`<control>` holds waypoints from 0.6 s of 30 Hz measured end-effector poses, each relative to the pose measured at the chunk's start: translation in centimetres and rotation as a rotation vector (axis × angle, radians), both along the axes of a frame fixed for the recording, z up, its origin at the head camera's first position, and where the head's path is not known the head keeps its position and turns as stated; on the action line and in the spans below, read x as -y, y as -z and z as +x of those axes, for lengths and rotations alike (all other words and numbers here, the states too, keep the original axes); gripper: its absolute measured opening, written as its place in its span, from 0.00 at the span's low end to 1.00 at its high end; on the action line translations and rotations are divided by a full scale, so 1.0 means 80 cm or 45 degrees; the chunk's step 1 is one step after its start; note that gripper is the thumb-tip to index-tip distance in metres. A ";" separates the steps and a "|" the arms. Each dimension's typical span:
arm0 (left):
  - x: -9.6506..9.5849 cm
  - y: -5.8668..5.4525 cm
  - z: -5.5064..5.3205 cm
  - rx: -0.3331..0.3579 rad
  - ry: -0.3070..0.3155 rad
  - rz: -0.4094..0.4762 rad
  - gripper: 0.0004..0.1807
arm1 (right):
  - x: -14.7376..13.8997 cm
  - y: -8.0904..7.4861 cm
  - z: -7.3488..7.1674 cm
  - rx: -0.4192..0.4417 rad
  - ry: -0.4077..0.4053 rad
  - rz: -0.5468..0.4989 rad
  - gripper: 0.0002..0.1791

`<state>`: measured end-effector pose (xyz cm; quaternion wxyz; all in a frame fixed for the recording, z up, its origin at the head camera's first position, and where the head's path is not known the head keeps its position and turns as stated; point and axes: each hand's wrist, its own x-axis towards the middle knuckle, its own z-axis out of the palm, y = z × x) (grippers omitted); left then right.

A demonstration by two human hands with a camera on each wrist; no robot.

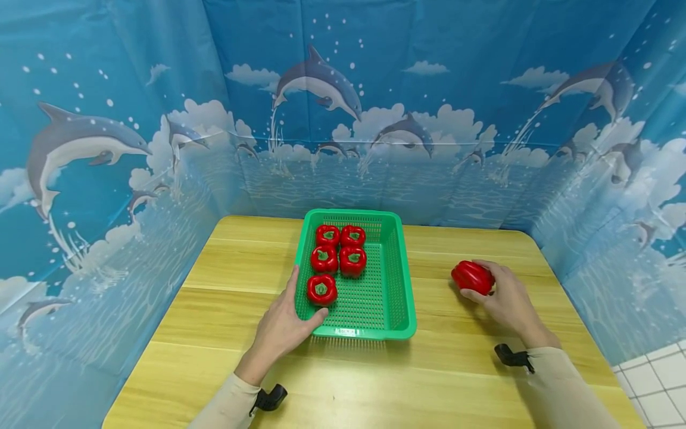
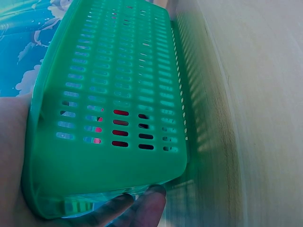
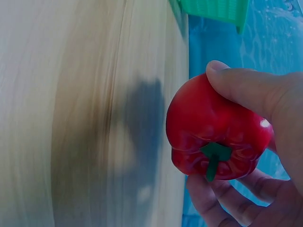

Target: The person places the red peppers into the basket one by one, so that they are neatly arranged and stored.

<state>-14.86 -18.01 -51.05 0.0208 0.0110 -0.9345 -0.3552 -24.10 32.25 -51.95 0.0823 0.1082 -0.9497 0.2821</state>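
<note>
My left hand (image 1: 284, 328) grips the near left corner of a green plastic basket (image 1: 370, 305), thumb over the front rim and fingers along the left side. The left wrist view shows its fingertips (image 2: 151, 203) against the slotted basket wall (image 2: 113, 165). Several red bell peppers stand inside, stems up, on the basket's left and middle; one bell pepper (image 1: 322, 290) is nearest the left hand. Off to the basket's right, my right hand (image 1: 511, 304) holds another red bell pepper (image 3: 208, 113) between thumb and fingers, its green stem (image 3: 213, 161) visible, above the table.
The basket stands on a yellow wood-grain table (image 1: 225, 351). A blue dolphin-print curtain (image 1: 343, 179) closes off the back and both sides. White tiles (image 1: 656, 381) show beyond the table's right edge. A black wrist camera (image 1: 270, 398) sits on each wrist.
</note>
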 end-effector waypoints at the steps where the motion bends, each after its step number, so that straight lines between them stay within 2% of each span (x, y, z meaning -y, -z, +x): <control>1: 0.000 0.000 0.000 -0.001 0.002 0.000 0.67 | 0.002 -0.001 0.000 -0.003 0.000 -0.001 0.48; 12: 0.000 0.003 -0.002 -0.011 0.004 -0.007 0.67 | 0.030 -0.014 0.004 -0.005 -0.023 0.016 0.46; 18: -0.001 0.004 -0.002 -0.003 -0.002 -0.006 0.67 | 0.046 -0.023 0.003 -0.047 -0.060 0.020 0.45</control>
